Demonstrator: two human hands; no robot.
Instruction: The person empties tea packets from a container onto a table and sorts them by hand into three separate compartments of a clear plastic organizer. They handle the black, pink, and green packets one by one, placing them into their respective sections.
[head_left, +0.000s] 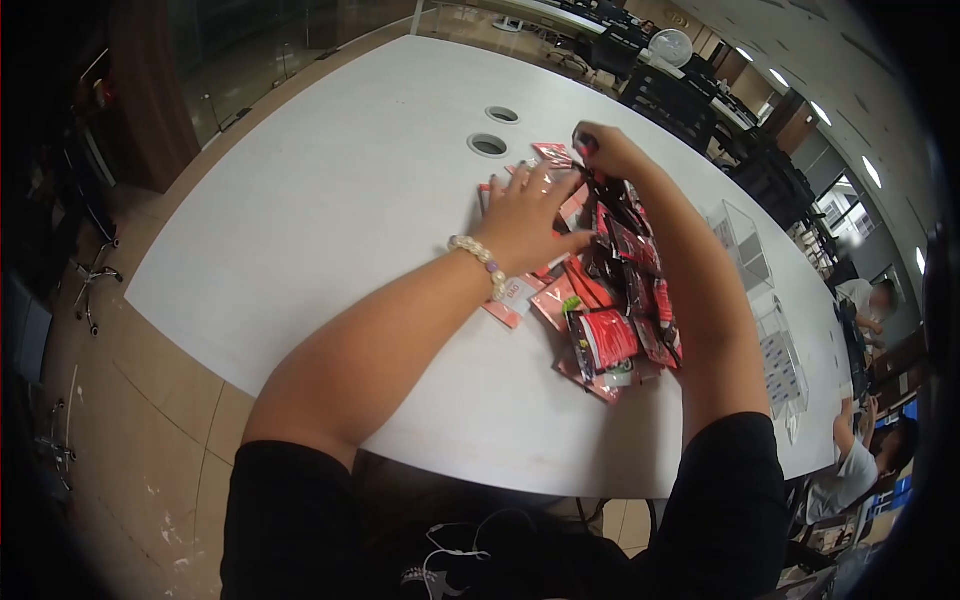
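A heap of small red, black and pink packets [610, 340] lies on the white table. Spread over the heap's left side is my left hand [530, 215], its fingers apart and nothing gripped in it. Pink flat sachets [553, 303] stick out beneath and beside that palm. At the far end of the pile my right hand [610, 150] is curled round a dark red packet [588, 144], mostly hidden by the fingers. One larger red-and-black packet [608, 338] rests on top at the near end. My right forearm hides part of the heap's right edge.
Two round cable holes [488, 146] are set in the white table [300, 200] beyond my left hand. Clear plastic boxes [745, 245] stand right of my right forearm. Office chairs [670, 110] line the far side. A person [860, 460] sits at the right edge.
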